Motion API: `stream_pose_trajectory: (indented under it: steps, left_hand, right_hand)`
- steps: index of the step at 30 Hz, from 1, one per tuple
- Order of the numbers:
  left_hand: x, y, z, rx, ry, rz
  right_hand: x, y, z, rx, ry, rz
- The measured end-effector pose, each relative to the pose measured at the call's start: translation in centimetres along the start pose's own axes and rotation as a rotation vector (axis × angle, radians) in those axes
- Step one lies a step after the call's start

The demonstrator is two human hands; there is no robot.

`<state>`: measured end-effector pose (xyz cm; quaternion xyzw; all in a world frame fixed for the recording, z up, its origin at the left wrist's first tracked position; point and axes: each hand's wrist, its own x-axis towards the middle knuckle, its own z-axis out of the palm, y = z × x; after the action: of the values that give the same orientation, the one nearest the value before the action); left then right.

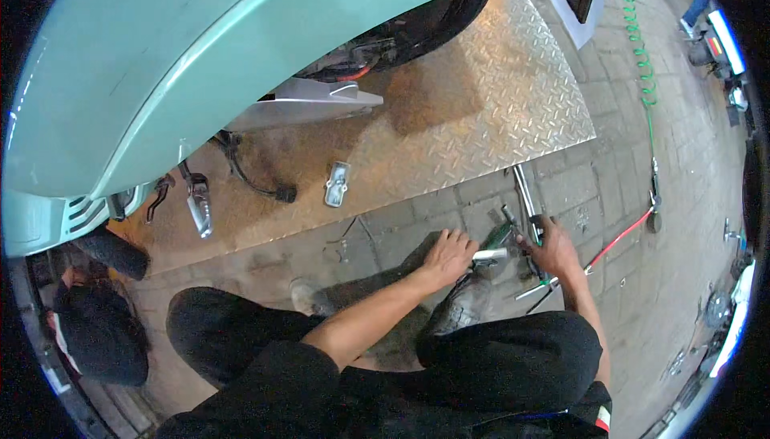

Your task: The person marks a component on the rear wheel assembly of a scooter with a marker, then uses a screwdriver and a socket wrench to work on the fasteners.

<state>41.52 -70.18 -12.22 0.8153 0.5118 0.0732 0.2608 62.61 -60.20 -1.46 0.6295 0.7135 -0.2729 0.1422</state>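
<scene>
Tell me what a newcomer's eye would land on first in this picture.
The big pale green scooter body fills the upper left, standing on a shiny metal tread plate. Lower down, on the paving, the left hand and the right hand reach into a cluster of tools lying on the ground. A bright green coiled hose runs down the right side.

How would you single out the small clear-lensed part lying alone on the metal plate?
Start at the mint-green scooter body filling the upper left, then drop to the diamond-tread metal plate beneath it. Near the plate's front edge lies a small rectangular clear-lensed part, right of the black cable end. Unlike the chrome footpeg, it lies loose, attached to nothing.
</scene>
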Motion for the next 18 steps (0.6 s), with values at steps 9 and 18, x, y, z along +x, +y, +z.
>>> stream_pose_trajectory:
  steps: [9,18]
  left_hand:
    - [1.7,3.0,-6.8,-0.275,0.039,-0.112]
    - [0.5,-0.3,-29.8,-0.378,0.260,0.253]
  right_hand:
    - [-1.3,-2.0,-1.0,0.861,-0.326,-0.156]
    - [-2.5,-10.5,-11.0,1.648,-0.069,-0.477]
